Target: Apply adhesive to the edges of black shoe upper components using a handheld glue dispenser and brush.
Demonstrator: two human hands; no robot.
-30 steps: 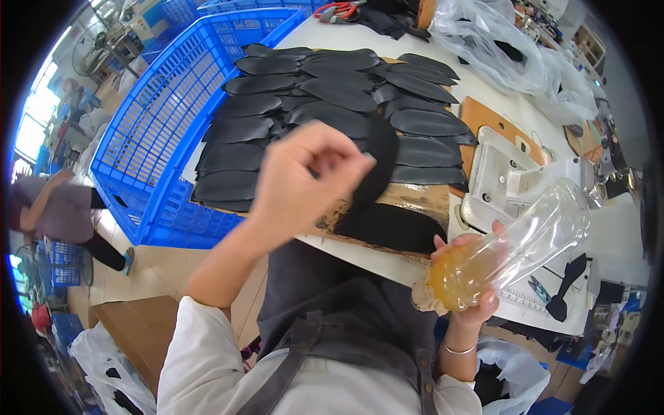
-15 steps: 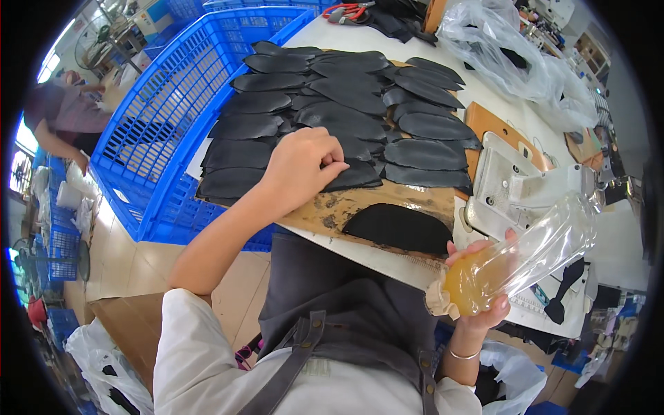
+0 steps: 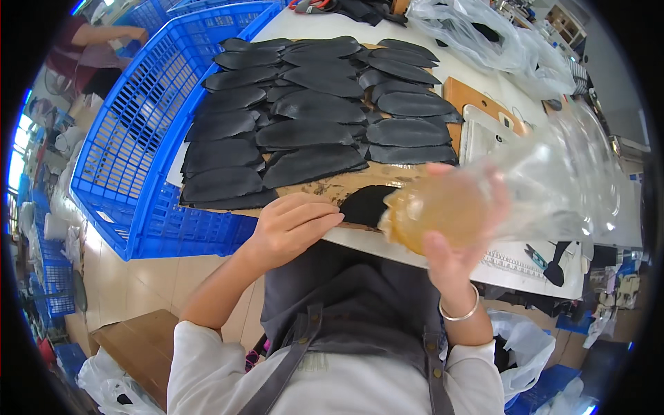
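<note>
At the front edge of the table, my left hand (image 3: 294, 232) is closed, its fingertips together at the left end of a flat black oval piece (image 3: 363, 206). My right hand (image 3: 460, 245) is wrapped around a clear plastic bottle (image 3: 546, 187) with yellowish liquid. The bottle is tilted neck-down, its pale covered tip over the right part of that piece, which it partly hides. Motion blurs the bottle, and I cannot tell whether its tip touches. Beyond both hands, overlapping rows of similar black pieces (image 3: 315, 135) cover a stained brown board (image 3: 304, 188).
A blue plastic crate (image 3: 131, 221) stands left of the board. On the white table (image 3: 408, 261) are red-handled pliers (image 3: 311, 7), clear plastic bags (image 3: 477, 41), a wooden block (image 3: 474, 100) and a ruler (image 3: 515, 265). Another person (image 3: 93, 52) works at the far left.
My left hand has come back from the rows to the front piece; a black piece now lies where it was. My right hand has brought the bottle left, over the front piece.
</note>
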